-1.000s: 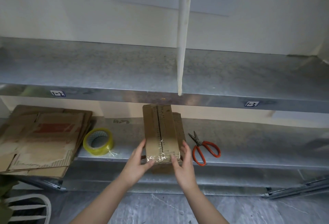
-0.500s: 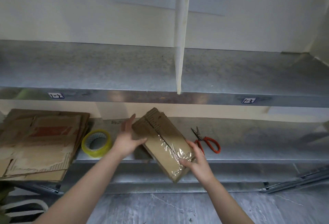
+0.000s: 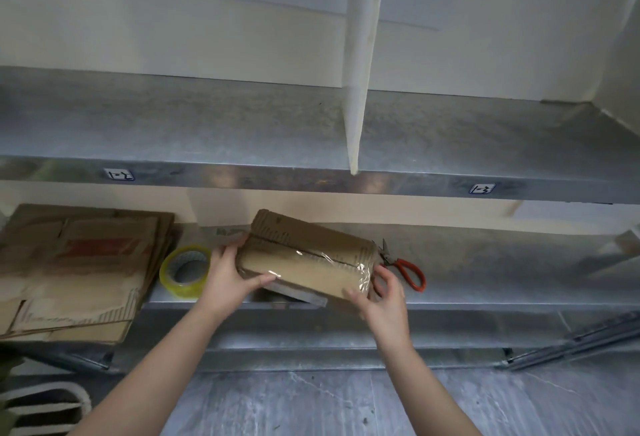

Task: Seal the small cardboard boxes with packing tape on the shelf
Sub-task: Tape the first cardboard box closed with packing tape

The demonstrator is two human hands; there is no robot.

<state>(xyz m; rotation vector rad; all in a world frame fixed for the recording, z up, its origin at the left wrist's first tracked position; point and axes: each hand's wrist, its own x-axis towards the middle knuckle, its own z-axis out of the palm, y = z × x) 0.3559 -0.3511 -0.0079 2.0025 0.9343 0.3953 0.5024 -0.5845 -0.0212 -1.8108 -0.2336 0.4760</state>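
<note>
The small cardboard box (image 3: 304, 259) is at the front edge of the lower shelf (image 3: 485, 283), held between both hands; whether it touches the metal is unclear. Its long axis runs left to right, the right end dipping lower and nearer, with the seamed face turned up. It is brown corrugated card, oblong, with shiny, wrinkled clear tape (image 3: 358, 271) along the seam and folded over the right end. The left hand (image 3: 227, 276) grips the left end, thumb on the near face and fingers curled behind. The right hand (image 3: 386, 300) cups the taped right end, thumb pressed on the near corner and fingers curled round it. A yellowish tape roll (image 3: 185, 274) lies flat just left of the left hand, beside a stack of flattened cardboard (image 3: 79, 269). Red-handled scissors (image 3: 403, 269) lie just right of the box. Above, a dull grey metal upper shelf (image 3: 173, 130) carries a white upright divider (image 3: 360, 54).
</note>
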